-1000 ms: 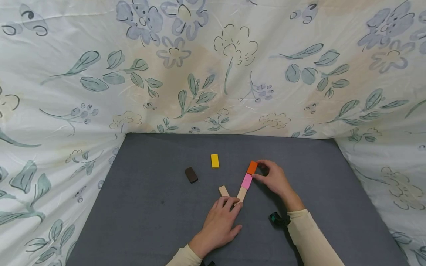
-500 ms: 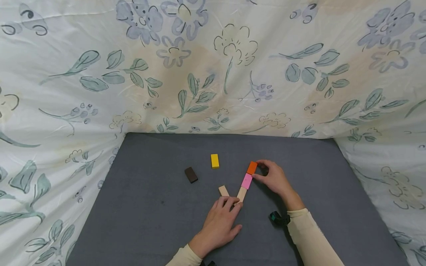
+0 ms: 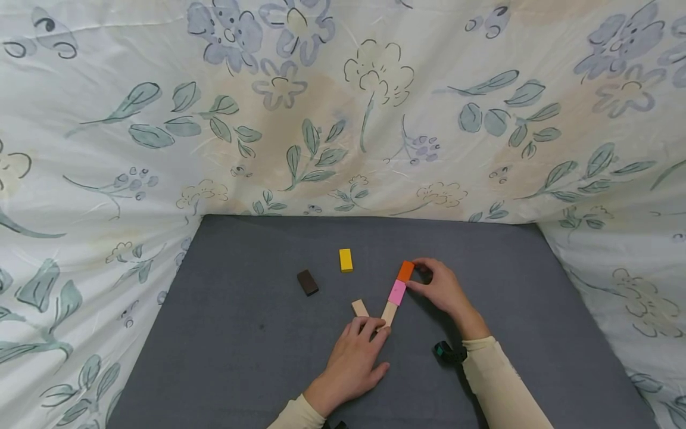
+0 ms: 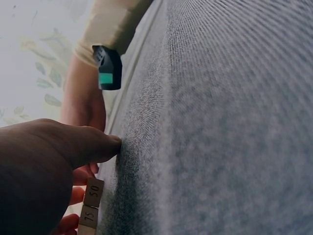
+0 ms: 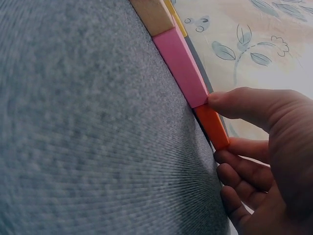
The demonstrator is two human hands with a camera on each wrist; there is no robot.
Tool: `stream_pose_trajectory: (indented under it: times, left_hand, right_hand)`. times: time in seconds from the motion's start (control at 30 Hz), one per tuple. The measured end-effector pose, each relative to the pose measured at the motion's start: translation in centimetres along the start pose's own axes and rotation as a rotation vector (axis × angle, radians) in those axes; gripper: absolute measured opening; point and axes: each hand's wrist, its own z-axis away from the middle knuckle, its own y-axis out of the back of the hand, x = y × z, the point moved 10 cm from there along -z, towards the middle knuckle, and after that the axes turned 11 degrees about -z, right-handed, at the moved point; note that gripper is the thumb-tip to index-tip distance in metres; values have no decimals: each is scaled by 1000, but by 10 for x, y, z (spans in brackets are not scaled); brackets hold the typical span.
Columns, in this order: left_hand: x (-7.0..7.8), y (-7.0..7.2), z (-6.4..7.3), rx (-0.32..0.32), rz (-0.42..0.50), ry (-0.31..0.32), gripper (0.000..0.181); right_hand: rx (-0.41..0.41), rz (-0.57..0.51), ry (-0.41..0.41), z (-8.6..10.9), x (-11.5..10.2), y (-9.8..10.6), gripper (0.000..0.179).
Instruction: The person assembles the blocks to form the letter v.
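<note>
- The orange block (image 3: 405, 271), just beyond the pink block (image 3: 397, 292), is pinched by the right hand (image 3: 443, 289).
- Nearer wooden blocks (image 3: 390, 311) are touched by the left hand (image 3: 351, 357), fingers slightly spread.

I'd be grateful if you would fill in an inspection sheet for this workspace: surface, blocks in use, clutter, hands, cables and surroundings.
Surface: grey cloth, with a small dark spot.
Blocks in use: orange block, pink block and wood block end to end; second wood block angled away.
Clutter: yellow block and brown block, lying apart.
Hands: right hand pinches the orange block; left hand partly covers both wood pieces.
Cables: nothing seen.
Surroundings: flowered cloth behind and at both sides.
</note>
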Motion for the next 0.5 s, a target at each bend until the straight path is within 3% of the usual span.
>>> stream_pose_trajectory:
  times: [0.5]
  left_hand:
    - [0, -2, -1, -10, -5, 4, 61]
  right_hand:
    - [13, -13, 8, 0, -1, 1, 58]
